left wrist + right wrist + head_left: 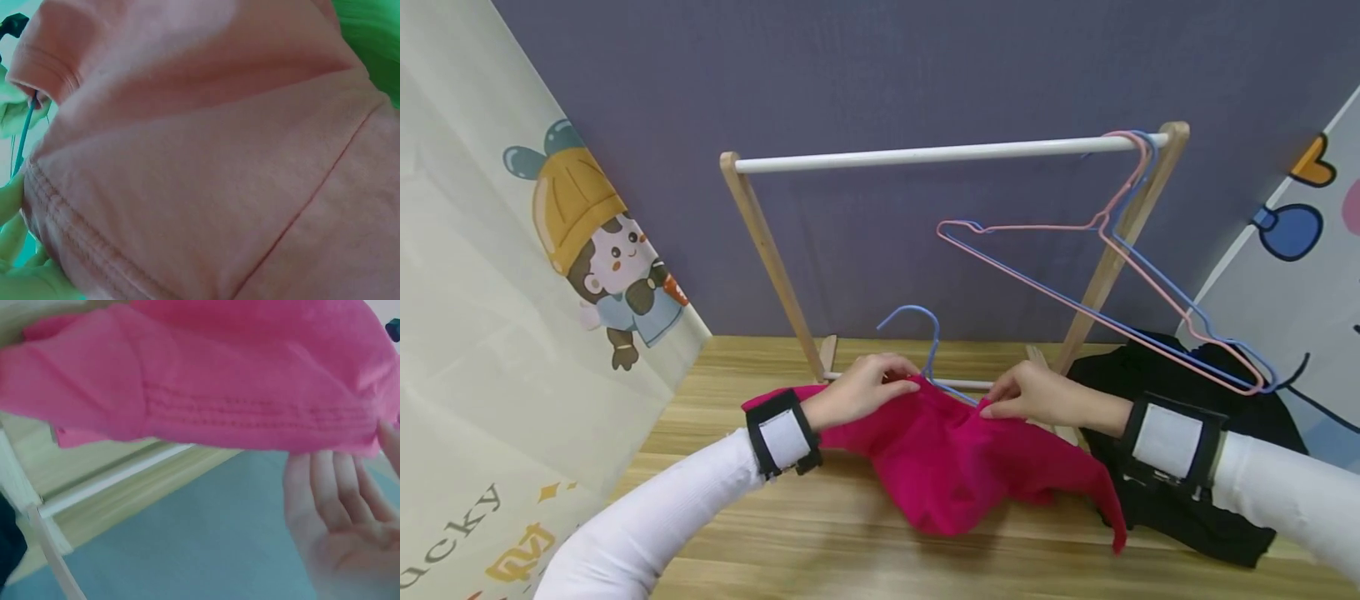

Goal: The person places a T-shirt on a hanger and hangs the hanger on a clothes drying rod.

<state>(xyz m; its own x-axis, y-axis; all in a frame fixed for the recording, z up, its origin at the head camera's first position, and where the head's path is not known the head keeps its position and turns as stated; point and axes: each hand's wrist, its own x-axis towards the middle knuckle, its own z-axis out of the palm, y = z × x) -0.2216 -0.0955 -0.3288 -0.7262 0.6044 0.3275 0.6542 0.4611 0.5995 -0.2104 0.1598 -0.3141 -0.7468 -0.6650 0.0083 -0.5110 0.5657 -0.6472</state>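
A bright pink shirt [951, 467] is held up by its collar over the wooden surface, its lower part hanging in folds. My left hand [872, 387] pinches the collar at its left side, thumb in front of the cloth. On the other side of the neckline, my right hand [1037, 396] pinches the edge between thumb and fingers. A blue hanger [936, 333] stands in the neck opening, hook up and turned left; most of its body is hidden by the shirt. In the right wrist view, the right hand's fingers [337, 487] lie behind the stitched edge.
Behind the shirt stands a rack with a white rail [925, 156] and wooden legs. A pink hanger [1037, 227] and another blue hanger [1180, 292] hang at its right end. Black cloth [1210, 517] lies on the wooden surface [737, 533] at right, beneath the right forearm.
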